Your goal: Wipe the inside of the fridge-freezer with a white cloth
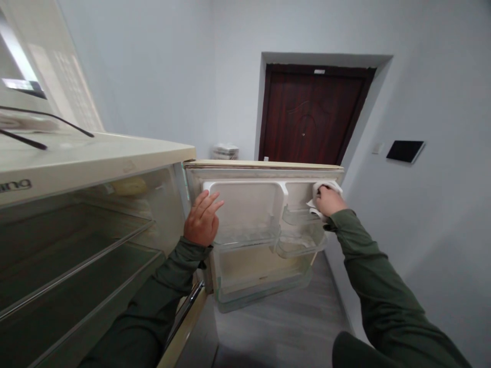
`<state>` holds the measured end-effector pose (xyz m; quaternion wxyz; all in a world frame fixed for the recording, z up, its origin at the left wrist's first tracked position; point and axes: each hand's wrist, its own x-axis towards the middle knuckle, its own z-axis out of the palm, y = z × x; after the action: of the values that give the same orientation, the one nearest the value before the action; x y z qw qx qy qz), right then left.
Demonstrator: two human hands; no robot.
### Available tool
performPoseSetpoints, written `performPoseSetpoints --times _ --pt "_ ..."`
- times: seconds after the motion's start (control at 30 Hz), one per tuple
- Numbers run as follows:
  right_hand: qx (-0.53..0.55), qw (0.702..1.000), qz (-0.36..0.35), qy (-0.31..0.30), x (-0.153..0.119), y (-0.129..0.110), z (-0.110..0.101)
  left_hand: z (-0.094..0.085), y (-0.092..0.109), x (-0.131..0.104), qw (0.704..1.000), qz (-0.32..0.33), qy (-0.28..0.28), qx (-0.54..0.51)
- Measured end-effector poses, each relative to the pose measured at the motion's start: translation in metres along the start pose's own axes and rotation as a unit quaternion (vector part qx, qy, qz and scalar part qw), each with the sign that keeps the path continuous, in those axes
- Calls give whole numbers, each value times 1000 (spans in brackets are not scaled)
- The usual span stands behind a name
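The refrigerator door [245, 208] stands wide open, its inner side facing me. On its hinge side, my left hand [202, 219] rests with fingers spread against the white inner panel edge. At the far upper corner of the door, my right hand [330, 200] grips a white cloth [327, 187] and presses it to the inner panel, above the small clear door bins [301, 243]. A larger clear bin [264, 286] runs along the bottom of the door. Part of the cloth is hidden behind my fingers.
To the left is the refrigerator body [95, 158] with glass shelves [126, 235] and a yellowish item [130, 186] inside. Dark thin rods [46, 115] lie on its top. A dark red door [307, 112] is set in the far wall, with a black wall panel [405, 151] to the right.
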<state>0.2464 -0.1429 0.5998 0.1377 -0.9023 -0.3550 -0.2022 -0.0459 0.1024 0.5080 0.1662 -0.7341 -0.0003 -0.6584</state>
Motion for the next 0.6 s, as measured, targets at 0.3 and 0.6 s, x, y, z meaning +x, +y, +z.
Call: performPoseSetpoints --times 0.3,0.6 --pt "258 848 38 462 -56 20 82 1 0 -1 1000 -8 3 -9" --pt "621 710 277 182 -125 -73 131 1 3 1 1000 -5 -4 6"
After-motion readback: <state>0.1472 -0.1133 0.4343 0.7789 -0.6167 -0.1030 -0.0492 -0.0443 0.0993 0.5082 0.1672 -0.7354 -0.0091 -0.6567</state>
